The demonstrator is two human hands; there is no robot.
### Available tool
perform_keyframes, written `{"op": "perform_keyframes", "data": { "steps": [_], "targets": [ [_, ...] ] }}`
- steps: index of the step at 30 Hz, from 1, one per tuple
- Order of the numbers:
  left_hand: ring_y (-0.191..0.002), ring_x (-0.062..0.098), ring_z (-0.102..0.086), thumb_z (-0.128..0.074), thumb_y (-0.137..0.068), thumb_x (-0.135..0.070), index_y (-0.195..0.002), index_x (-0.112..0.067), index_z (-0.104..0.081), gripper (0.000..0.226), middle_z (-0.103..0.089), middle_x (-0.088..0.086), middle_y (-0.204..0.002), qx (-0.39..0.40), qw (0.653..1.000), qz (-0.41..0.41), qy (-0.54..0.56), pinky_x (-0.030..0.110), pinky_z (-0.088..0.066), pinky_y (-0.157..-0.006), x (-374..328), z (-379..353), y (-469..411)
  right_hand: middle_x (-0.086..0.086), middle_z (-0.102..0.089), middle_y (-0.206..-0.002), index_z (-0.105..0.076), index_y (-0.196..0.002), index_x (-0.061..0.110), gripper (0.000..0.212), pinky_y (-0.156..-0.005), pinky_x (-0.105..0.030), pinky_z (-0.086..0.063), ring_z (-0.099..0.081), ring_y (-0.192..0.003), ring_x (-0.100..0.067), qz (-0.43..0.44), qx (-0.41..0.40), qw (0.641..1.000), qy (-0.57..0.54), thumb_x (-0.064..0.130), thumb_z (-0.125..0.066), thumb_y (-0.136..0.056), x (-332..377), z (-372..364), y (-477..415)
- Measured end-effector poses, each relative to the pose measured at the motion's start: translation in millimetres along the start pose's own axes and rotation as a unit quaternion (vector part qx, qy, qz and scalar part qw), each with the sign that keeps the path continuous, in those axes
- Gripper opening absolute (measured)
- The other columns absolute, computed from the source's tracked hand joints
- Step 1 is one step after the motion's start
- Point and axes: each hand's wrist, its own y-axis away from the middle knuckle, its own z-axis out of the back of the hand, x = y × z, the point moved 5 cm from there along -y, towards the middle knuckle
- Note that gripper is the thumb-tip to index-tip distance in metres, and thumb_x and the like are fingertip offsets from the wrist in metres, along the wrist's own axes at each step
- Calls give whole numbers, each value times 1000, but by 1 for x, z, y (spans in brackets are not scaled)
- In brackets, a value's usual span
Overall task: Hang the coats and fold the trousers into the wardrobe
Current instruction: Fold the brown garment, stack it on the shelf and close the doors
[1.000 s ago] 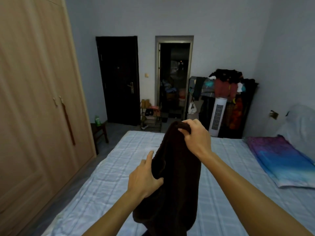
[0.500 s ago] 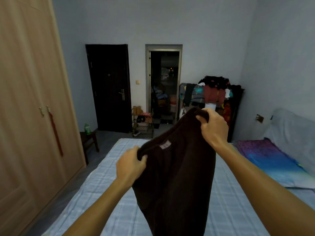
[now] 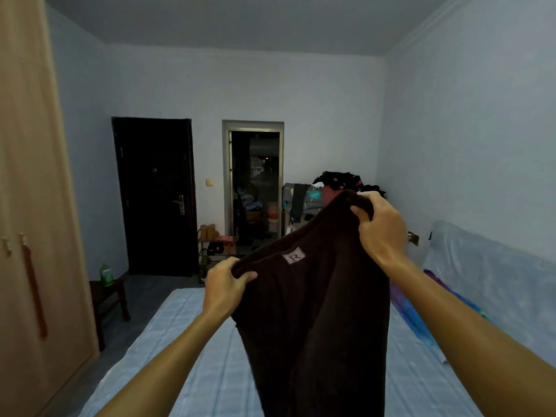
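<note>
Dark brown trousers (image 3: 316, 320) hang in the air over the bed, waistband up, with a small pale label on the inside. My left hand (image 3: 224, 284) grips the waistband's left end, lower down. My right hand (image 3: 380, 227) grips the right end, held higher, so the waistband slants. The legs drop out of view at the bottom edge. The wooden wardrobe (image 3: 33, 236) stands along the left, its doors shut.
The bed (image 3: 192, 356) with a pale checked sheet lies below my arms; a blue-purple pillow (image 3: 421, 311) rests on its right. A small dark stool with a green bottle (image 3: 106, 273) stands by the wardrobe. A loaded clothes rack (image 3: 325, 191), a dark door and an open doorway are at the far wall.
My left hand went from resting on the bunched trousers to gripping the waistband. Both hands drew apart and rose, spreading the waistband. The view tilted upward.
</note>
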Motion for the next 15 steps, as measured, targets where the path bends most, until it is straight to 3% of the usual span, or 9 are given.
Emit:
{"op": "perform_keyframes", "data": {
  "steps": [3, 6, 15],
  "targets": [
    [-75, 13, -62, -81, -72, -26, -81, -21, -68, 17, -65, -4, -78, -74, 996, -34, 32, 25, -48, -67, -36, 22, -36, -4, -66, -97, -59, -110, 20, 19, -69, -27, -34, -61, -86, -26, -2, -21, 999, 42, 28, -55, -94, -9, 23, -16],
    [-75, 11, -59, -78, -76, -27, -84, -18, -67, 17, -63, -5, -82, -120, 987, -92, 46, 26, -47, -70, -80, 39, -62, -8, -66, -99, -59, -113, 19, 23, -68, -28, -33, -61, -89, -31, -5, -44, 996, 71, 32, -53, -95, -15, 40, -37],
    [-80, 10, -56, -71, -82, -23, -94, -11, -67, 17, -60, -2, -91, -170, 955, -237, 46, 8, -35, -68, -172, 60, -122, -5, -61, -101, -57, -115, 22, 25, -66, -28, -35, -59, -85, -26, 16, -118, 992, 48, 35, -44, -98, -2, 68, -107]
  ]
}}
